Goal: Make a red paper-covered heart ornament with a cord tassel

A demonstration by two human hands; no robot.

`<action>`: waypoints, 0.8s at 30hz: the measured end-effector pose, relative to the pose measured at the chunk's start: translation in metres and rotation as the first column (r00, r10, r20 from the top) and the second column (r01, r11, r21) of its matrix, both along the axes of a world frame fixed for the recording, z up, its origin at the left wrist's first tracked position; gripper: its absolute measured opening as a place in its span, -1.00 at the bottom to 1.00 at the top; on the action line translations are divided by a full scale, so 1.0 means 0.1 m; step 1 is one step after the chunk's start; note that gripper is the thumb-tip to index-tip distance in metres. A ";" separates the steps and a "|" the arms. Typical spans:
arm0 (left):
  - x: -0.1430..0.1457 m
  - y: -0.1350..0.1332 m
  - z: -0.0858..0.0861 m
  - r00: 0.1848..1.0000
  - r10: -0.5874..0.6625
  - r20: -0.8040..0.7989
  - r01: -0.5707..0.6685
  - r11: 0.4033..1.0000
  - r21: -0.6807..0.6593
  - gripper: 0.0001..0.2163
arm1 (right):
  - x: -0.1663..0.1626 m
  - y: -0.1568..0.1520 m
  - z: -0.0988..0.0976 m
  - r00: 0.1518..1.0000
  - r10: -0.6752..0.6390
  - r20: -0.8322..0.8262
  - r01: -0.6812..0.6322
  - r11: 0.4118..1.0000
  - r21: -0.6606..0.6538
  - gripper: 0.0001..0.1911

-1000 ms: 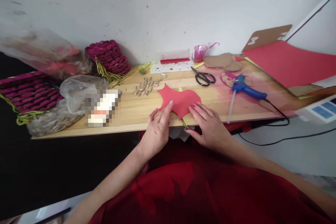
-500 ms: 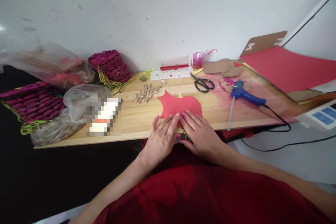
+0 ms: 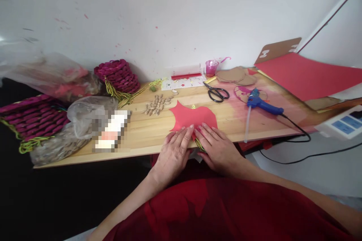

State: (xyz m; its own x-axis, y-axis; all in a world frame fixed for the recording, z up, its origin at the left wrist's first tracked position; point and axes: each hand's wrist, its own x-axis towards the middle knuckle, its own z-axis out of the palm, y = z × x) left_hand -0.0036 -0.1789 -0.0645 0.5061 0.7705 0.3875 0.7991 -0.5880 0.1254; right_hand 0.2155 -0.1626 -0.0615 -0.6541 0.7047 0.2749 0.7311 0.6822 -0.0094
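Observation:
A red paper cutout (image 3: 194,116) with a curved, pointed outline lies on the wooden table near its front edge. My left hand (image 3: 173,148) rests on the lower left of it, fingers stretched out flat and close together. Beside it, my right hand (image 3: 217,145) presses on the lower right with its fingers extended. Both thumbs sit low, by the table edge. Between the hands, some yellow-green cord (image 3: 199,144) shows at the cutout's lower end; what lies underneath is hidden. A small yellow piece (image 3: 194,107) touches the cutout's top edge.
Peanuts (image 3: 158,104) lie left of the cutout, black scissors (image 3: 217,93) behind it. A blue glue gun (image 3: 263,103) with a cord is at right, before red sheets (image 3: 311,75). Purple woven pieces (image 3: 117,77) and plastic bags (image 3: 87,115) fill the left.
The left hand's fingers have drawn closer together on the cutout. Both hands stay pressed there, and the view has shifted slightly.

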 end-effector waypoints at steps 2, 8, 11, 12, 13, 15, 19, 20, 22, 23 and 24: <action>-0.01 -0.02 0.01 1.000 -0.008 -0.011 0.007 1.000 -0.008 -0.37 | 0.02 -0.01 0.02 1.000 -0.019 -0.003 0.019 1.000 -0.008 -0.34; 0.10 -0.05 0.00 0.996 0.022 -0.082 -0.021 1.000 0.012 -0.33 | 0.00 0.00 0.05 0.999 -0.029 -0.023 0.029 1.000 0.008 -0.23; 0.15 -0.03 -0.02 0.989 0.010 -0.147 -0.001 0.998 0.056 -0.34 | -0.06 0.02 0.03 1.000 -0.011 0.008 0.011 1.000 -0.002 -0.22; 0.16 -0.02 -0.03 0.988 0.012 -0.156 -0.001 0.998 0.068 -0.35 | -0.07 0.03 0.02 1.000 -0.014 0.018 0.014 1.000 -0.003 -0.23; 0.16 -0.02 -0.04 0.987 0.014 -0.159 -0.002 0.997 0.075 -0.35 | -0.07 0.04 0.02 1.000 -0.013 0.027 0.013 1.000 -0.004 -0.23; 0.15 -0.01 -0.04 0.988 0.007 -0.152 0.004 0.997 0.073 -0.36 | -0.05 0.04 0.01 1.000 -0.010 0.028 0.010 1.000 -0.004 -0.25; 0.13 0.00 -0.02 0.993 0.002 -0.119 0.001 1.000 0.024 -0.32 | 0.04 0.06 0.01 0.999 -0.041 -0.013 0.042 0.999 0.011 -0.31; 0.12 0.00 -0.02 0.993 -0.002 -0.115 0.003 1.000 0.011 -0.31 | 0.06 0.06 0.01 0.999 -0.048 -0.018 0.048 0.999 0.009 -0.33; 0.09 -0.01 0.00 0.994 -0.022 -0.107 0.021 1.000 -0.011 -0.30 | 0.08 0.06 0.01 0.999 -0.046 -0.019 0.046 0.999 -0.013 -0.34; 0.06 -0.02 0.02 0.995 -0.042 -0.094 0.040 0.999 -0.021 -0.30 | 0.09 0.06 0.02 0.999 -0.044 -0.021 0.043 0.999 -0.027 -0.34; 0.02 -0.04 0.04 0.995 -0.067 -0.071 0.065 0.997 -0.028 -0.30 | 0.09 0.06 0.02 0.999 -0.042 -0.024 0.041 0.998 -0.040 -0.33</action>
